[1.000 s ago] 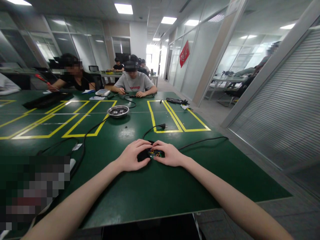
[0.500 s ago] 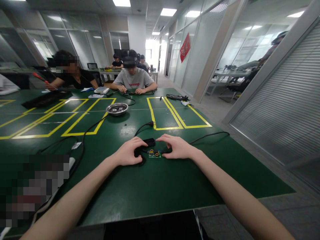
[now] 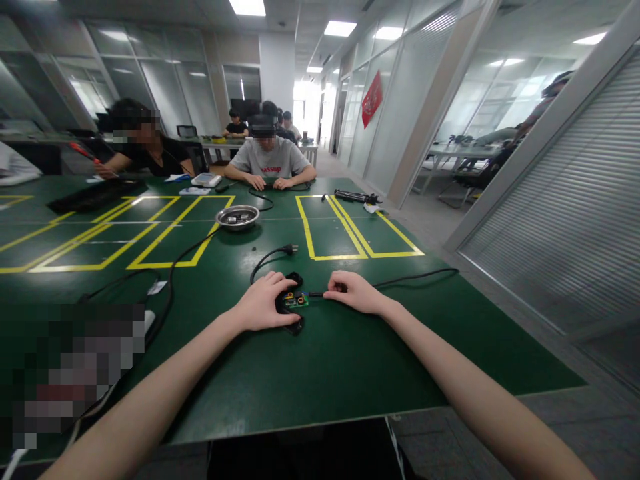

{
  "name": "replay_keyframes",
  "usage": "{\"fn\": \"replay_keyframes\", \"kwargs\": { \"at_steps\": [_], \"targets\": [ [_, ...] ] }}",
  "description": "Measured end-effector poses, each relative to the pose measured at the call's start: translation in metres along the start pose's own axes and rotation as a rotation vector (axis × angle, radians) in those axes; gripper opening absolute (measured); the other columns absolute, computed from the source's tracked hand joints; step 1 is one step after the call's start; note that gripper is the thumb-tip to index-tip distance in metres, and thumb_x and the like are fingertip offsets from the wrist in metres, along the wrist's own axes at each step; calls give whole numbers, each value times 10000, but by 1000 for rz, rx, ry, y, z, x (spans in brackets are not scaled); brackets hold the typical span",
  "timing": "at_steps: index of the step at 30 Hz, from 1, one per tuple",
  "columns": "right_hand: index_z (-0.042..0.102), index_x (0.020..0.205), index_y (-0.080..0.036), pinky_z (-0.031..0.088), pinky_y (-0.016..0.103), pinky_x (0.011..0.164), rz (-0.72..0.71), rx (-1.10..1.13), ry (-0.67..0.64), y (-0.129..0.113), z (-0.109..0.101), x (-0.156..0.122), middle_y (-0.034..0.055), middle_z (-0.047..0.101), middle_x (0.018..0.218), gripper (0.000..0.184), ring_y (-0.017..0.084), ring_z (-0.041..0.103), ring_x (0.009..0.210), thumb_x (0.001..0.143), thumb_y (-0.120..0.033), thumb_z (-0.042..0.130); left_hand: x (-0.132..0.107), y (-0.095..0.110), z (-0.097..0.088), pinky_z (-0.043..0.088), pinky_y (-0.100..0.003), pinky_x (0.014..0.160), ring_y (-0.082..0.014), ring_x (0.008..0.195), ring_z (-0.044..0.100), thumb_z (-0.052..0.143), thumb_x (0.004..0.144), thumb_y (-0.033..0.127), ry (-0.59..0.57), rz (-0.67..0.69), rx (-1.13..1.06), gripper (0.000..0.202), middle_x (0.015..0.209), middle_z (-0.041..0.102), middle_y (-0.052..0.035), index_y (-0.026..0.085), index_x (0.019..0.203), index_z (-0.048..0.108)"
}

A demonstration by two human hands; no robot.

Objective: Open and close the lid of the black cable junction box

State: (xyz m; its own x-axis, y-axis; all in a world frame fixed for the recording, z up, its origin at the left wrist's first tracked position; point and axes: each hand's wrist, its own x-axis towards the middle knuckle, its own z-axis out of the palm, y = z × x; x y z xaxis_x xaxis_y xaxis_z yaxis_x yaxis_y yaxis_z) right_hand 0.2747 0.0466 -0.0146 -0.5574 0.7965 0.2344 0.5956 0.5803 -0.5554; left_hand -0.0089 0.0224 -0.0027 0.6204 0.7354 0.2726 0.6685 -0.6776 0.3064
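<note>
A small black casing (image 3: 294, 279) with a green circuit board (image 3: 293, 301) in it lies on the green table (image 3: 310, 373). My left hand (image 3: 263, 308) is curled round the casing, with fingers over its left side and thumb beneath. My right hand (image 3: 353, 293) pinches the black cable (image 3: 415, 277) just right of the board, fingers closed. A second cable with a plug (image 3: 289, 250) curls away behind the casing.
A metal bowl (image 3: 237, 217) holding small parts sits farther back among yellow tape lines. A black cable (image 3: 170, 280) runs along the left. Two people sit working at the far end. A black tool (image 3: 354, 196) lies at far right. The table edge drops off on the right.
Both hands slid left and apart. The board, earlier lying between the hands, now sits in the casing under my left hand. My right hand moved onto the cable. The plug cable swung left.
</note>
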Motion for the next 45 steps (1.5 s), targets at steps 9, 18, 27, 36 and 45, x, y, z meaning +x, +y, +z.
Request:
{"fn": "replay_keyframes", "kwargs": {
  "at_steps": [9, 18, 27, 36, 45],
  "targets": [
    [564, 769, -196, 331, 241, 602, 12, -23, -20, -11, 5, 2, -31, 599, 691, 266, 123, 501, 614, 943, -366, 671, 1, 4, 2, 501, -446, 985, -281, 1064, 645, 717, 823, 324, 74, -41, -82, 227, 1079, 697, -53, 231, 1015, 639],
    [645, 864, -203, 371, 248, 629, 1, -158, 19, -18, 14, 4, 7, 680, 775, 150, 154, 593, 686, 953, -321, 673, 0, 5, 13, 478, -483, 1007, -298, 1126, 623, 679, 870, 355, 98, -124, -111, 276, 1148, 691, -73, 240, 1120, 666],
    [731, 991, -220, 487, 291, 764, -58, -223, 4, -17, 14, 6, 57, 753, 971, 185, 203, 703, 882, 1019, -315, 574, -1, 8, 17, 409, -551, 1103, -331, 1230, 578, 653, 879, 376, 103, -181, -55, 321, 1247, 648, -102, 219, 1159, 639],
    [724, 1027, -237, 509, 298, 777, -52, -221, 52, -16, 19, 3, 56, 775, 996, 223, 208, 725, 889, 1044, -337, 525, -1, 4, 17, 430, -520, 1077, -324, 1237, 560, 657, 891, 421, 149, -168, -73, 415, 1274, 648, -94, 248, 1265, 607],
    [722, 1044, -235, 530, 308, 822, -31, -132, 95, -15, 19, 4, 54, 780, 1017, 215, 215, 734, 933, 1042, -311, 522, 5, -25, -11, 450, -335, 735, -224, 761, 587, 405, 1011, 400, 142, -297, 110, 417, 715, 601, -42, 218, 653, 520]
  ]
}}
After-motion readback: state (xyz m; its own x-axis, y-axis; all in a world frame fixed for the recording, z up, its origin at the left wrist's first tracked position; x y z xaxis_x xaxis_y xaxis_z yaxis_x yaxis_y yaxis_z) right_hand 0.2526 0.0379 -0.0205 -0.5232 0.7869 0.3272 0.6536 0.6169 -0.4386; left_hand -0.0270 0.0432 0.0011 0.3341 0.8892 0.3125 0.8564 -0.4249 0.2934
